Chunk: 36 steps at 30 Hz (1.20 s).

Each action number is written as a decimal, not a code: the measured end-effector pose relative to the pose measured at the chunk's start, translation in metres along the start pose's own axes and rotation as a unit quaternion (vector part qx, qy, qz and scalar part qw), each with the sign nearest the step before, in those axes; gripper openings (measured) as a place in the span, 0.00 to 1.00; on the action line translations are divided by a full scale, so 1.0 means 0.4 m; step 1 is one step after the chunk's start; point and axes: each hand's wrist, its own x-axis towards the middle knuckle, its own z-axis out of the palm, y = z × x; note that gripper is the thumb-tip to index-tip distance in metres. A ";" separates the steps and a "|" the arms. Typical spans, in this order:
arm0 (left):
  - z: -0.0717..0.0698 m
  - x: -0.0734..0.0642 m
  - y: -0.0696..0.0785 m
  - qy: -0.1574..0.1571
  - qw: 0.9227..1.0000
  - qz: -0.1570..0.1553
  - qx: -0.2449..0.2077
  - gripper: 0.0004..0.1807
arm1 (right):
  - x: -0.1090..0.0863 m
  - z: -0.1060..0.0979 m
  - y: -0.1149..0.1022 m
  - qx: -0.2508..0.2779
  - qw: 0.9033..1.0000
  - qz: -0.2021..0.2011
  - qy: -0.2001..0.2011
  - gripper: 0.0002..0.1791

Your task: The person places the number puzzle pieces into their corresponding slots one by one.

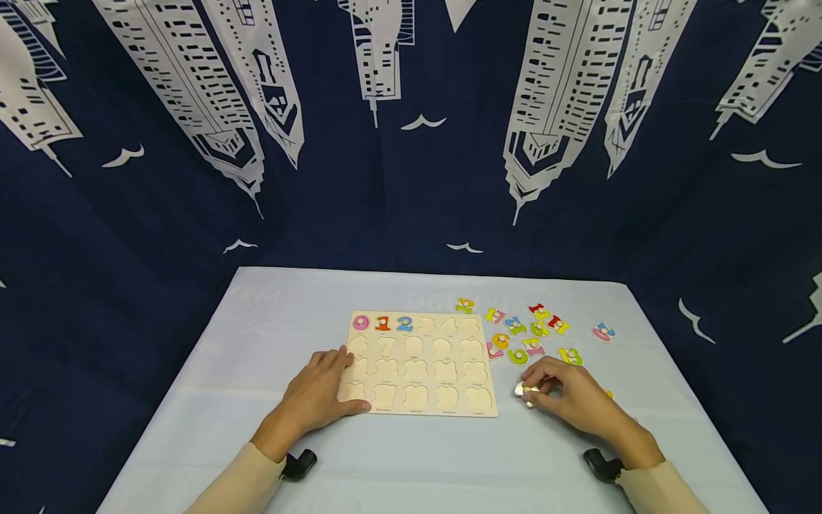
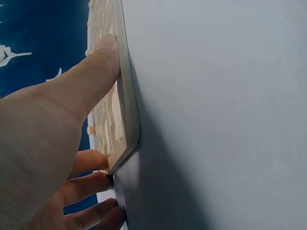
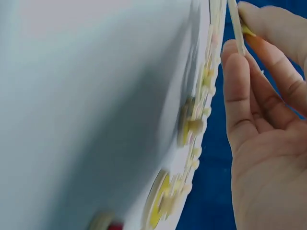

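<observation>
A pale wooden number puzzle board (image 1: 417, 364) lies flat on the table, with a pink 0 (image 1: 361, 323), a red 1 (image 1: 382, 323) and a blue 2 (image 1: 404, 324) in its top row. My left hand (image 1: 317, 389) rests at the board's near left corner; its thumb (image 2: 96, 67) lies straight along the near edge, and its fingers touch the left side. Right of the board, my right hand (image 1: 571, 392) pinches a small wooden number piece (image 1: 523, 390) above the table. The piece shows its pale underside in the head view, so its number is hidden.
Several loose number pieces lie right of the board, among them an orange 6 (image 1: 500, 341) and a yellow-green piece (image 1: 569, 355) by my right hand. A pink-and-blue piece (image 1: 603, 332) lies farther right. The white table (image 1: 289, 300) meets a dark blue printed cloth (image 1: 385, 200) behind.
</observation>
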 end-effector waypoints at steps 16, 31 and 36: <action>0.001 0.001 -0.006 0.000 1.000 0.000 -0.004 0.57 | 0.134 0.069 -0.077 0.013 0.998 -0.031 0.047 0.10; -0.010 -0.004 0.000 0.002 1.000 0.008 -0.002 0.58 | 0.310 0.151 -0.134 0.020 0.997 -0.039 0.056 0.04; -0.010 -0.004 0.001 0.005 1.000 0.011 -0.002 0.58 | 0.368 0.175 -0.147 0.017 0.998 -0.033 0.042 0.04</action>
